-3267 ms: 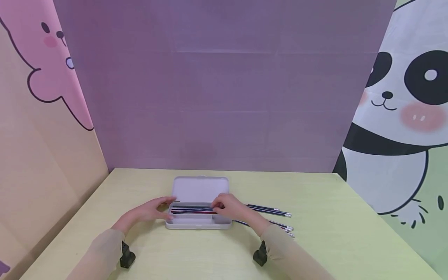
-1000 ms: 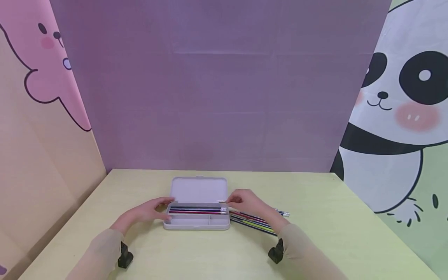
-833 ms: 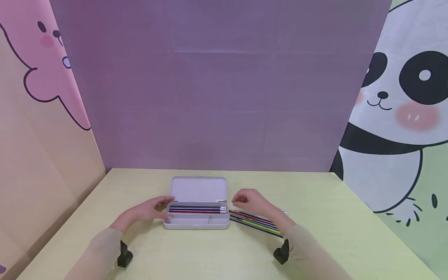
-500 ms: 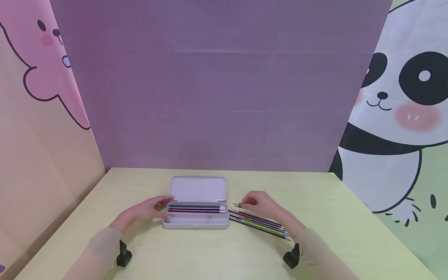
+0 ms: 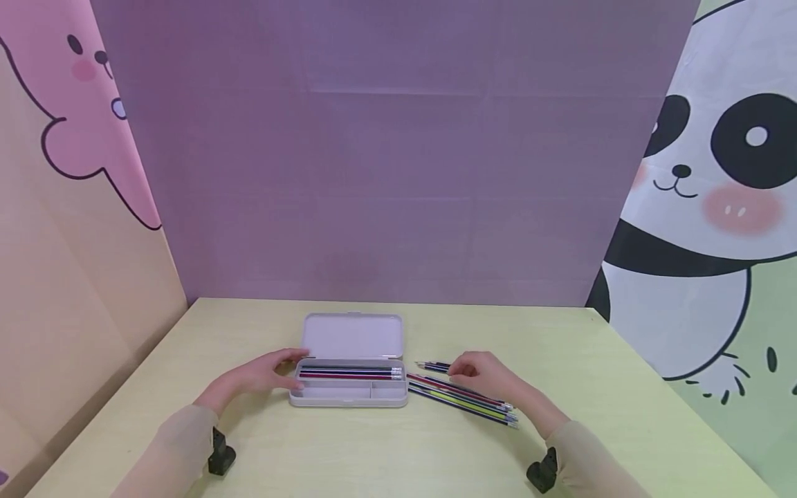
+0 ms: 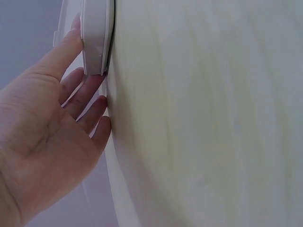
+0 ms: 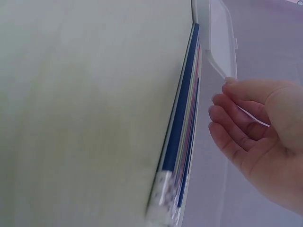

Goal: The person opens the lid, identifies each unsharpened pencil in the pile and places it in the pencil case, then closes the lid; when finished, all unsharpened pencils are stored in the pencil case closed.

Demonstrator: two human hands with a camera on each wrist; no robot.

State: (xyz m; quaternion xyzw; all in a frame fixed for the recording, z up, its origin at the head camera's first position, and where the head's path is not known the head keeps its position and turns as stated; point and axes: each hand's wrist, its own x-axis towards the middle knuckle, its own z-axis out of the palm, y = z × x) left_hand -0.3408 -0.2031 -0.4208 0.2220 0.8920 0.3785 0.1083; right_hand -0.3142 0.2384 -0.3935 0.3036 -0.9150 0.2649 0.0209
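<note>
A white pencil case (image 5: 349, 402) lies with its lid (image 5: 353, 335) raised at the back. Several striped pencils (image 5: 351, 373) with white eraser ends lie in its long rear compartment. My left hand (image 5: 268, 373) holds the case's left end, thumb at the front and fingers behind. My right hand (image 5: 482, 373) hovers to the right, over the rear pencils (image 5: 432, 366), whose eraser ends it hides. In the right wrist view its fingers are loosely bent with nothing visible between them. A bundle of coloured pencils (image 5: 461, 400) lies slanted beside the case.
The pale wooden table (image 5: 349, 456) carries the case and loose pencils. A purple backdrop (image 5: 398, 173) stands behind it. The front part of the case has a long compartment and a small one (image 5: 389, 392) at its right.
My right hand has moved from inside the case out to the right, along the rear pencils. A pencil it held now lies in the case. My left hand stays at the left end.
</note>
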